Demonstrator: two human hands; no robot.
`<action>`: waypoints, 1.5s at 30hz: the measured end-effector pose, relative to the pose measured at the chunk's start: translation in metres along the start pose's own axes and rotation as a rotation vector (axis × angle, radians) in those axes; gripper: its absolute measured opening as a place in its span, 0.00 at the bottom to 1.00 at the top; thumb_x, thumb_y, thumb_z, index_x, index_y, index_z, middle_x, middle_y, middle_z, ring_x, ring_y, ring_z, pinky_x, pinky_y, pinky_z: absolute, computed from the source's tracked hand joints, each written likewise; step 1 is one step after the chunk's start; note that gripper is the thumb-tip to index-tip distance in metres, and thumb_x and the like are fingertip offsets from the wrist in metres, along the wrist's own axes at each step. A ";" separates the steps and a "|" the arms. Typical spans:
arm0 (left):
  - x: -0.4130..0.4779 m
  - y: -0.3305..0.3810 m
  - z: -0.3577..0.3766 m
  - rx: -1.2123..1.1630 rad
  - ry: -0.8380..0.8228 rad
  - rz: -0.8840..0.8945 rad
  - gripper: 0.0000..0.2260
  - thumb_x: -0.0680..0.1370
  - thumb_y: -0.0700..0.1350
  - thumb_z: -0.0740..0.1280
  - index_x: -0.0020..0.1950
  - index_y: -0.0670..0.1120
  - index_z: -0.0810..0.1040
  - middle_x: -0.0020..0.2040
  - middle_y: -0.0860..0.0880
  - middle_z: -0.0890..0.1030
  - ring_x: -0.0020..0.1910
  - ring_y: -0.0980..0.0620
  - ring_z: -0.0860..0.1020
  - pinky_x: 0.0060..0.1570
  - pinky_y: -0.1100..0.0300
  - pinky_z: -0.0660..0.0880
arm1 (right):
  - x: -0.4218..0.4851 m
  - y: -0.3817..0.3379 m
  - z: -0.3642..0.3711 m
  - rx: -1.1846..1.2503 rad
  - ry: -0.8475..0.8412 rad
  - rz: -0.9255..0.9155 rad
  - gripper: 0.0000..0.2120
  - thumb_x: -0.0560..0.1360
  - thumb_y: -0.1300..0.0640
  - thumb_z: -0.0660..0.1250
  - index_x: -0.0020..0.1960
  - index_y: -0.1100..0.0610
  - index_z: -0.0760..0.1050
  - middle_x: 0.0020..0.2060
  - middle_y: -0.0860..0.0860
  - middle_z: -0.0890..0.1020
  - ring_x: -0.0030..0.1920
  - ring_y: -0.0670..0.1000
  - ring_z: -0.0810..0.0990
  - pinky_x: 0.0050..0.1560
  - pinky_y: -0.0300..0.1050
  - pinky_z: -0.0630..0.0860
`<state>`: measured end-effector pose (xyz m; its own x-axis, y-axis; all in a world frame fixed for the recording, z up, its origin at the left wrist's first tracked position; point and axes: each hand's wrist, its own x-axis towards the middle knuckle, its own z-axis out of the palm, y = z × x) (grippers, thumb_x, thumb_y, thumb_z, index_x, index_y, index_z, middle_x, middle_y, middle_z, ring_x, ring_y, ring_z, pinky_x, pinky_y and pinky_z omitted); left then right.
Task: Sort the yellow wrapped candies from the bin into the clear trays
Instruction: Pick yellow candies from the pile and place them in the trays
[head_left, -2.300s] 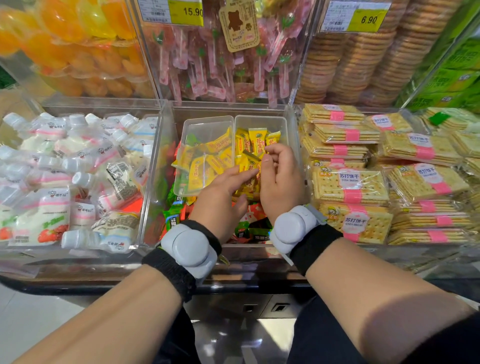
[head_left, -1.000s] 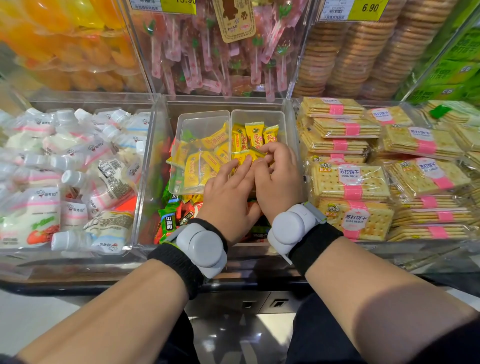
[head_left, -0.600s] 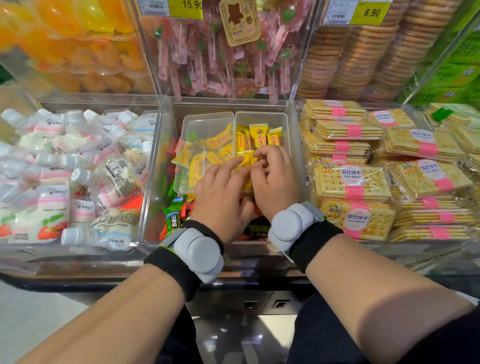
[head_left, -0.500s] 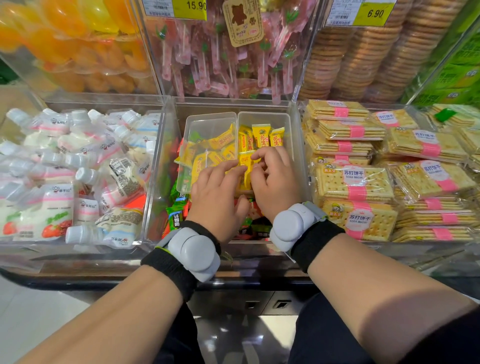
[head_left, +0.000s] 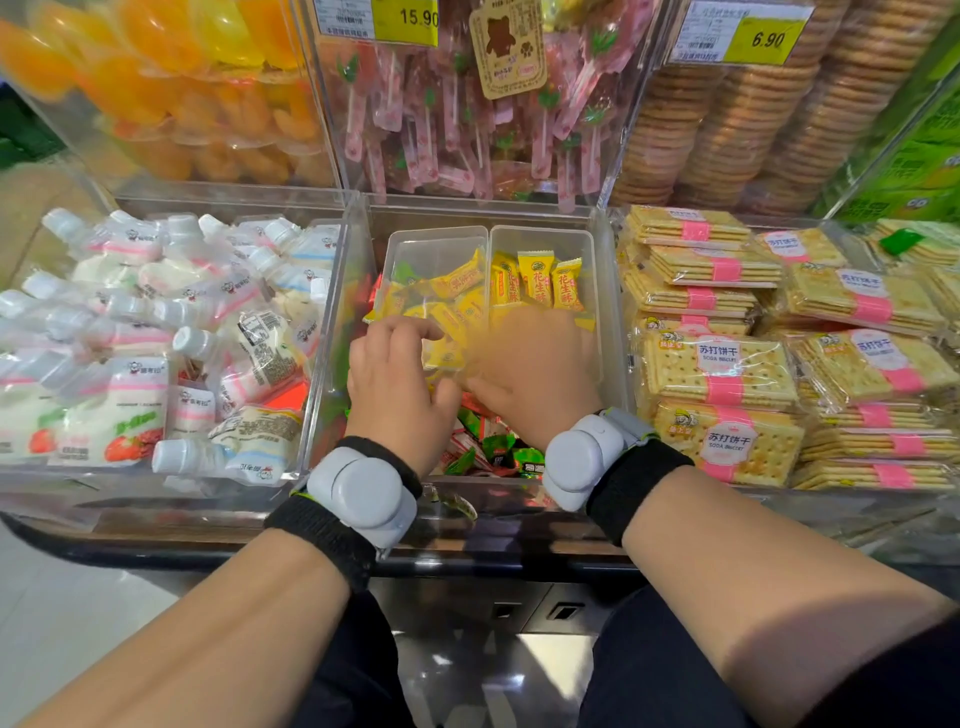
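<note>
Head view: glossy yellow candies (head_left: 540, 283); left hand (head_left: 395, 384) perhaps pinching one; right hand (head_left: 535, 374) unclear

On our left we see a clear bin of white spouted drink pouches (head_left: 171, 332). On our right lie stacked cellophane packs of square soda crackers with pink bands (head_left: 722, 374). Above them we find orange and yellow jelly cups (head_left: 171, 93), pink wrapped lollipops (head_left: 441, 130) behind a tan bear-printed card (head_left: 506, 49), sleeves of round biscuits (head_left: 727, 119), yellow price tags (head_left: 748, 39) and green cartons (head_left: 914, 156).

One head-worn view faces forward and down; it sits close above the bin (head_left: 483, 214).
</note>
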<state>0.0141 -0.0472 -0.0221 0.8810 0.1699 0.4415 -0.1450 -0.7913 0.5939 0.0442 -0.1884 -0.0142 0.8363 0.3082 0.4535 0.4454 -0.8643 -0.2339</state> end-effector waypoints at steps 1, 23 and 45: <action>0.000 0.001 0.000 -0.006 0.012 -0.012 0.16 0.68 0.39 0.64 0.56 0.45 0.71 0.57 0.47 0.70 0.57 0.47 0.64 0.55 0.59 0.59 | 0.000 0.000 -0.001 -0.010 -0.007 -0.004 0.10 0.67 0.44 0.70 0.46 0.47 0.79 0.46 0.50 0.74 0.54 0.55 0.68 0.51 0.46 0.54; -0.009 0.002 -0.022 -0.205 0.214 0.312 0.07 0.65 0.35 0.58 0.41 0.44 0.70 0.42 0.51 0.70 0.44 0.52 0.68 0.50 0.64 0.61 | 0.000 -0.004 -0.002 0.009 0.030 0.019 0.06 0.75 0.51 0.63 0.44 0.52 0.77 0.42 0.49 0.77 0.49 0.54 0.73 0.50 0.46 0.56; 0.007 -0.006 0.010 0.236 -0.236 -0.152 0.23 0.72 0.47 0.63 0.66 0.45 0.65 0.66 0.44 0.68 0.64 0.42 0.63 0.63 0.49 0.61 | 0.000 -0.005 -0.002 0.097 0.120 0.053 0.04 0.75 0.56 0.62 0.45 0.55 0.75 0.40 0.51 0.77 0.46 0.56 0.74 0.50 0.47 0.57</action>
<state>0.0259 -0.0467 -0.0293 0.9682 0.1774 0.1765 0.0791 -0.8861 0.4566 0.0418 -0.1850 -0.0116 0.8176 0.2088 0.5366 0.4355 -0.8340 -0.3389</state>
